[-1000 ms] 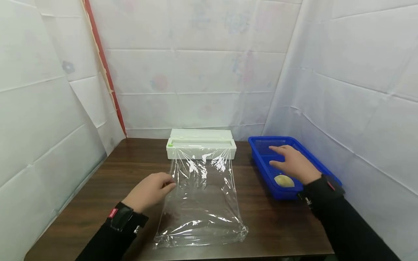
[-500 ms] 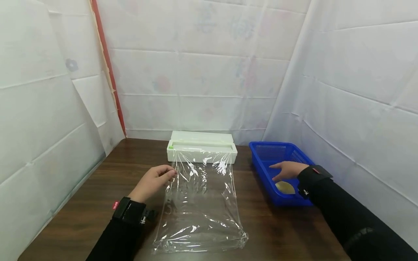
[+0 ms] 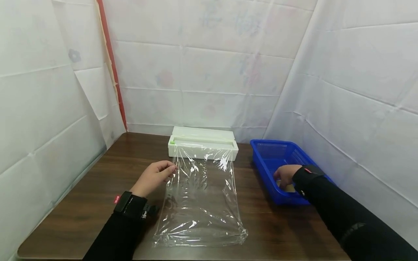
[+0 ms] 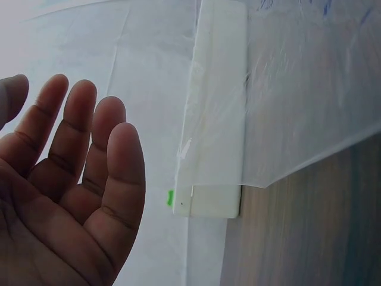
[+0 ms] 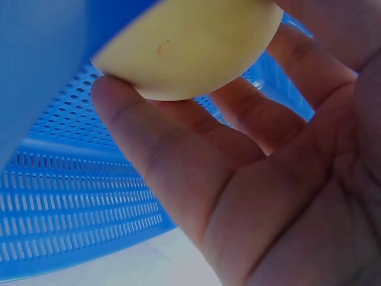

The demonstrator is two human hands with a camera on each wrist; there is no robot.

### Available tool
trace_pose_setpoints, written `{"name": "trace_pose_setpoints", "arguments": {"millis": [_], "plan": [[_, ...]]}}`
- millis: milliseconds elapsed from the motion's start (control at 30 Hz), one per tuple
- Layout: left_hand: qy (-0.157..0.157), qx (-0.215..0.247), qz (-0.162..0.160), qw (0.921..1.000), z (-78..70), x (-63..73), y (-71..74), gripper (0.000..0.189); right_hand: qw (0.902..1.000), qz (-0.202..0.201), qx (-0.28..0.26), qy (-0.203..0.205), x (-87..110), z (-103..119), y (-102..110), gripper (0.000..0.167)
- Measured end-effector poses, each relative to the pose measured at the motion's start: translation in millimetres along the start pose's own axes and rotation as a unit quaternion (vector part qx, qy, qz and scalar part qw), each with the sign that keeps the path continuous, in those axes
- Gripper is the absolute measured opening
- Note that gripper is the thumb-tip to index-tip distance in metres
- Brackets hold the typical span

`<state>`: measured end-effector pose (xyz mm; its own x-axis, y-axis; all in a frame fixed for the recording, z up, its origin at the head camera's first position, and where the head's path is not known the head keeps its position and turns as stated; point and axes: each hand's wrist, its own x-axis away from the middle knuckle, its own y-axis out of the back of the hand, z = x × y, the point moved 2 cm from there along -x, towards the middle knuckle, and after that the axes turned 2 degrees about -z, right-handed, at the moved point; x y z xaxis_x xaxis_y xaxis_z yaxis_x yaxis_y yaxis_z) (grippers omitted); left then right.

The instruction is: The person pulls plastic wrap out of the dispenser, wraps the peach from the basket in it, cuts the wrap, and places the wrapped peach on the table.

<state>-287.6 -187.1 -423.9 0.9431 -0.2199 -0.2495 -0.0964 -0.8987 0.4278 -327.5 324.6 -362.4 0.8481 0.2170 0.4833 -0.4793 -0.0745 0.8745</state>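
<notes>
A smooth, rounded, pale yellow piece (image 5: 193, 50), perhaps a fruit or potato, lies in the near end of a blue plastic basket (image 3: 262, 170). My right hand (image 3: 286, 173) reaches down into the basket, its fingers curled about the piece and partly hiding it from the head view. Clear plastic wrap (image 3: 202, 199) runs from a white wrap box (image 3: 203, 151) toward the table's front edge. Beside the wrap's left edge hovers my left hand (image 3: 153, 177); the left wrist view shows its fingers loosely bent and holding nothing.
The dark brown wooden table (image 3: 98, 188) has white sheeting hung at its back and both sides. The wrap box's lid stands raised at the back, and a small green part (image 4: 170, 198) shows at the box's left end.
My right hand has gone down into the basket, and its fingers have closed about the yellow piece. The left hand has shifted slightly up and right. The wrap lies as before.
</notes>
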Motion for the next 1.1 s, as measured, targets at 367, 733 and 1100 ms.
{"name": "trace_pose_setpoints", "arguments": {"millis": [367,733,1100], "plan": [[0.003,0.007,0.003,1.0000,2.8,-1.3,-1.5,0.032,0.9980,0.000,-0.062,-0.003,-1.7,-11,-5,0.045],[0.006,-0.008,0.002,0.9999,2.0,-1.0,0.7,0.034,0.9966,-0.048,-0.067,0.008,16.5,-8,9,0.045],[0.002,-0.025,0.005,0.9997,1.4,0.7,1.1,0.032,0.9915,-0.120,-0.025,0.043,45.7,9,34,0.045]]}}
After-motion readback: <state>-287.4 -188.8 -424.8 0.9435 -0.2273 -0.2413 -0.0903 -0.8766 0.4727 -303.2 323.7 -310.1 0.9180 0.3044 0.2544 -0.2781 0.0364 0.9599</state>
